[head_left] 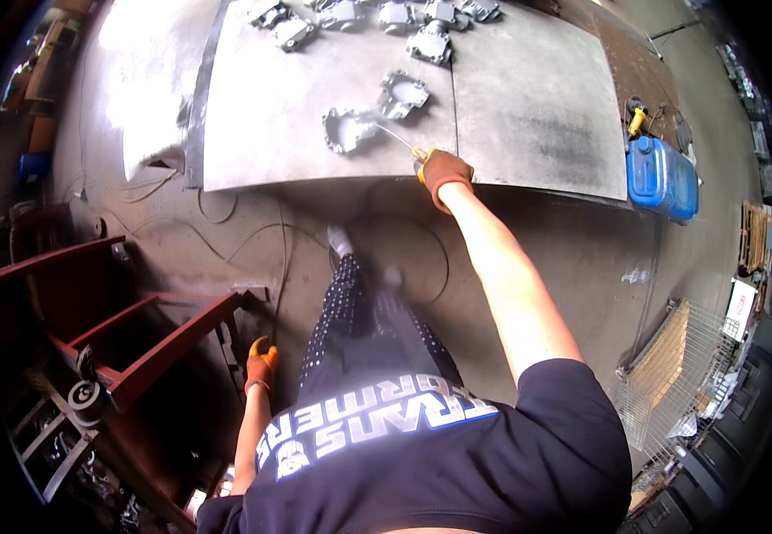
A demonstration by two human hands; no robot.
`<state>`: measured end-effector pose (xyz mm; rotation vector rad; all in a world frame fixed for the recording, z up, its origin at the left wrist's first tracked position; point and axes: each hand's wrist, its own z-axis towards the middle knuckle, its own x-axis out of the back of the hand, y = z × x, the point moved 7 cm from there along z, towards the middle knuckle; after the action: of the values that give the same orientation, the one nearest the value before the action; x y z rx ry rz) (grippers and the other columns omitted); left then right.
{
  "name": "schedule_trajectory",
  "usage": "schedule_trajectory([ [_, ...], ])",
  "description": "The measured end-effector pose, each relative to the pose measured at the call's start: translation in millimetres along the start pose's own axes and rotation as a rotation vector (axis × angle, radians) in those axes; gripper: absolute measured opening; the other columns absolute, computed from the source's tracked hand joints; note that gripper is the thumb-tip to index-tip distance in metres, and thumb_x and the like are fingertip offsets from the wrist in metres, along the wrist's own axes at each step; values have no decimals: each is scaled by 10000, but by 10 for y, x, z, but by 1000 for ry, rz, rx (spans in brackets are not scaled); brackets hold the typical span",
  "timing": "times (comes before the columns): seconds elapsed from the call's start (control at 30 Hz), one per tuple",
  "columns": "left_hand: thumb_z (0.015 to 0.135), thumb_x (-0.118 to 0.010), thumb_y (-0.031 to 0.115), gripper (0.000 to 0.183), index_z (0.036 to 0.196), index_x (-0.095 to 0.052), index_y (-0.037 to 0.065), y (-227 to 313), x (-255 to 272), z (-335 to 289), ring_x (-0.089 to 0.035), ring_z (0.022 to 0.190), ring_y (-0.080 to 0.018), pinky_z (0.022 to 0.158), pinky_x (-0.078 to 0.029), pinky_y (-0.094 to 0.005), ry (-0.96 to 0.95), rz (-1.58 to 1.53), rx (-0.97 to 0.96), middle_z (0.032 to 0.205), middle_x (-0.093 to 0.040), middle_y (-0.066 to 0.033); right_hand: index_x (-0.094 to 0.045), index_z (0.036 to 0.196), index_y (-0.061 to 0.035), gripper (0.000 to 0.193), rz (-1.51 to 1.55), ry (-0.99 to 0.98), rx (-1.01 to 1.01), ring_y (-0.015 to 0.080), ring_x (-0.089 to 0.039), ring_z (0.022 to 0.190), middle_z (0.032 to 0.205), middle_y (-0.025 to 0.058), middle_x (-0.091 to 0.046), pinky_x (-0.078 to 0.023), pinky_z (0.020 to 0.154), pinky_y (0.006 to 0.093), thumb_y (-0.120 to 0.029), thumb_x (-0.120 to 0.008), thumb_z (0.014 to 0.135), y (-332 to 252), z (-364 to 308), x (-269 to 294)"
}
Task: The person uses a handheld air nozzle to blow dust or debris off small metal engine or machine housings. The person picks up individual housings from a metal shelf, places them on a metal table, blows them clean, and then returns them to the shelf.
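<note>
In my gloved right hand (pixel 444 173), closed round its handle, is an air blow gun (pixel 397 137) with a long thin metal nozzle. The nozzle tip points at a grey, ring-like metal casting (pixel 343 132) lying near the front of the table; its outline is blurred. A second grey casting (pixel 403 95) lies just beyond it. My left hand (pixel 262 363), in an orange glove, hangs low beside my left leg with fingers loosely apart. A hose passes close to its fingertips, and I see nothing held there.
More grey castings (pixel 395 16) lie along the far side of the metal-topped table (pixel 537 125). A blue canister (pixel 662 178) stands off its right end. Hoses (pixel 257 233) loop over the floor. A dark red metal frame (pixel 177 343) is at left, a wire basket (pixel 679 378) at right.
</note>
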<state>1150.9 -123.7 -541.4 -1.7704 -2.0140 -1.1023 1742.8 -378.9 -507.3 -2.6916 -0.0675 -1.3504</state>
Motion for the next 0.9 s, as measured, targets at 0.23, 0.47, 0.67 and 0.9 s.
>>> schedule_trajectory([
  [0.23,808,-630,156,389,1191,-589,110,504,-44,242,-655,882,-212,777,-505,-315,5,-40,-123,976,-686,-100,-612,1156,-156,414,69,-84,-173,296,-639,1042,1087,90,-674,-500,862,420,-454,-541,877,365,94,237],
  [0.47,758,-669,220,611,1334,-468,252,3190,-660,1205,-633,861,-317,719,-502,-432,102,409,-731,1019,-628,-134,-619,1078,-169,352,212,77,-47,320,-653,950,995,120,-684,-504,817,430,-425,-593,838,584,-86,184],
  [0.67,668,-769,393,941,1451,-249,354,5247,-1968,1836,-301,1344,-394,1074,-260,-551,112,846,-821,1499,-290,-97,-597,997,-159,327,-83,-37,-45,315,-662,891,938,124,-683,-504,772,462,-376,-692,772,776,-295,-149],
  [0.9,647,-784,396,969,1460,-263,314,6021,-2979,2272,-171,1388,-446,1096,-169,-602,26,958,-853,1545,-163,-133,-592,1114,-6,319,779,139,-361,129,-578,691,785,89,-630,-492,651,293,-26,-665,804,1335,-1012,-372],
])
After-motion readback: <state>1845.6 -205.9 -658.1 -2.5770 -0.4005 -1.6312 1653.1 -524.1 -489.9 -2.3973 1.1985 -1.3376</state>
